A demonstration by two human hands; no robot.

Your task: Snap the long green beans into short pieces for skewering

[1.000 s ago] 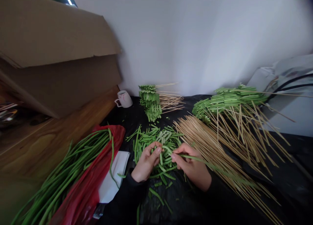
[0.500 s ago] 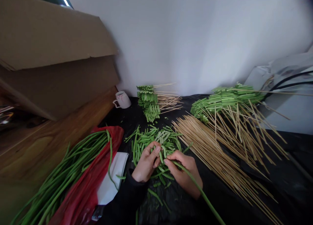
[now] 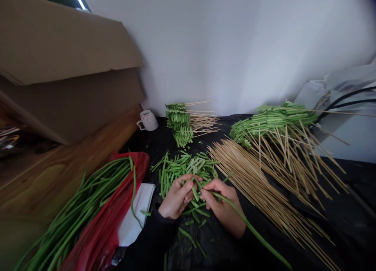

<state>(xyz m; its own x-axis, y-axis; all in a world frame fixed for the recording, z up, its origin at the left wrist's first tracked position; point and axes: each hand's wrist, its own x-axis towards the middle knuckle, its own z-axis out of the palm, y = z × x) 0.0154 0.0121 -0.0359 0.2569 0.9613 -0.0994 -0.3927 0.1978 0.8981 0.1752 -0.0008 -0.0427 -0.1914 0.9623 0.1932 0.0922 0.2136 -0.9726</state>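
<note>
Between both hands runs a long green bean [image 3: 252,229], its far length trailing down to the lower right. My left hand [image 3: 178,195] pinches its end, where a short bent piece shows at the fingertips. My right hand [image 3: 225,205] grips the bean a little further along, thumb against fingers. Beneath and beyond the hands lies a heap of short cut bean pieces [image 3: 173,173], partly hidden by the fingers. A few loose pieces [image 3: 187,237] lie nearer to me on the black sheet [image 3: 217,247].
Whole long beans [image 3: 79,208] rest on a red plastic bag [image 3: 101,228] at left, beside white paper [image 3: 136,214]. Bare wooden skewers [image 3: 252,184] fan out at right. Skewered beans stand in a stack [image 3: 179,124] and a pile [image 3: 273,120]. A mug [image 3: 148,120] sits near a cardboard box [image 3: 73,47].
The bean's trailing end has swung further right. My right hand has shifted slightly right, and the bean at the left fingertips is bent differently.
</note>
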